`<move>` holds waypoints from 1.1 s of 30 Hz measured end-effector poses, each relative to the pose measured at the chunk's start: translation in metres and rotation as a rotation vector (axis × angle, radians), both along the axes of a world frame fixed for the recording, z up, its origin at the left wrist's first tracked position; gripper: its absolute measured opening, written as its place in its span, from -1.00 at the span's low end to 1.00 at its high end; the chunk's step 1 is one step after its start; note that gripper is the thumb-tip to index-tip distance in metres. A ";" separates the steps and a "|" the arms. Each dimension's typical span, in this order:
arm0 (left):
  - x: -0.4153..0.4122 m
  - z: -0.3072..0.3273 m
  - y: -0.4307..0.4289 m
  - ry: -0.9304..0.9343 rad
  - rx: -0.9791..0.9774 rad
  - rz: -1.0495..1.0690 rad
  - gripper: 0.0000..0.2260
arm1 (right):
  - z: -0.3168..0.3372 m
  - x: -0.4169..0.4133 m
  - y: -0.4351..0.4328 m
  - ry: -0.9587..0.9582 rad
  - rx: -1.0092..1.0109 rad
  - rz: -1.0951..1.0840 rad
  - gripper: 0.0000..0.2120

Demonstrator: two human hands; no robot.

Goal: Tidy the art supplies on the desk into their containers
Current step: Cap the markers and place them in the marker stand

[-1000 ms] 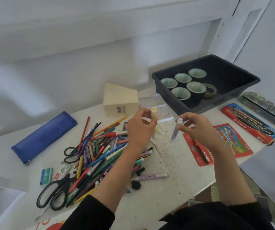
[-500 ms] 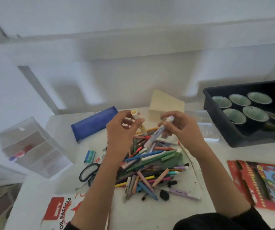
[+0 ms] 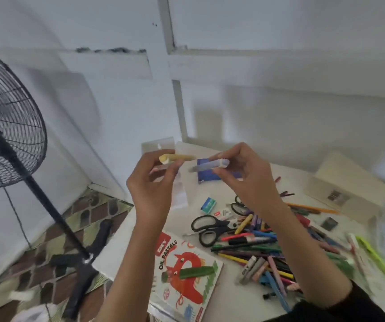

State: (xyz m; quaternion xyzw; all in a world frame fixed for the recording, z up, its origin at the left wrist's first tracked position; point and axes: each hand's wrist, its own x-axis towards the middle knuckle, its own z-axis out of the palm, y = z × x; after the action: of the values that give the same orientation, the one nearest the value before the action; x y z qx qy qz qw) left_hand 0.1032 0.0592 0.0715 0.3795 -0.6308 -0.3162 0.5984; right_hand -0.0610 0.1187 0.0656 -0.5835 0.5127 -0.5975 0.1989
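My left hand (image 3: pixel 152 189) pinches a yellow marker (image 3: pixel 177 157) held level above the desk's left end. My right hand (image 3: pixel 245 180) grips a lilac marker (image 3: pixel 210 165) pointing left, its tip close to the yellow one. Behind both hands stands a clear plastic drawer box (image 3: pixel 161 145), mostly hidden. A heap of pens, pencils and crayons (image 3: pixel 263 247) covers the white desk (image 3: pixel 224 305) below my right forearm. Black scissors (image 3: pixel 210 227) lie at the heap's left edge.
A blue pencil case (image 3: pixel 206 176) lies behind my right hand. An oil pastels box (image 3: pixel 186 273) sits at the near left corner, a small eraser box (image 3: pixel 208 204) beyond the scissors, a cream box (image 3: pixel 349 187) far right. A black standing fan (image 3: pixel 7 140) stands on the floor left.
The view has swung left, bringing the fan and floor in and the black tray out. Both hands have stayed raised with their markers, which now lie level and point toward each other.
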 end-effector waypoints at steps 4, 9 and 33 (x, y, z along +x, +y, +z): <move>0.026 -0.008 -0.008 -0.022 -0.042 0.127 -0.78 | -0.002 0.027 -0.024 0.261 -0.134 0.055 -0.86; 0.036 -0.022 -0.015 -0.154 -0.139 0.146 -0.73 | -0.015 0.043 -0.043 0.530 -0.180 -0.007 -0.96; 0.033 -0.040 -0.075 -0.783 -0.144 0.050 -0.76 | -0.025 0.062 -0.103 0.910 0.428 -0.031 -0.80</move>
State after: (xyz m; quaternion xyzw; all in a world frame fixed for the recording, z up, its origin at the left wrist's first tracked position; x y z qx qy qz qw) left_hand 0.1360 -0.0153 0.0317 0.4438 -0.8223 -0.0877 0.3452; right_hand 0.0006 0.0153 0.0407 -0.7233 0.6672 -0.1667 0.0617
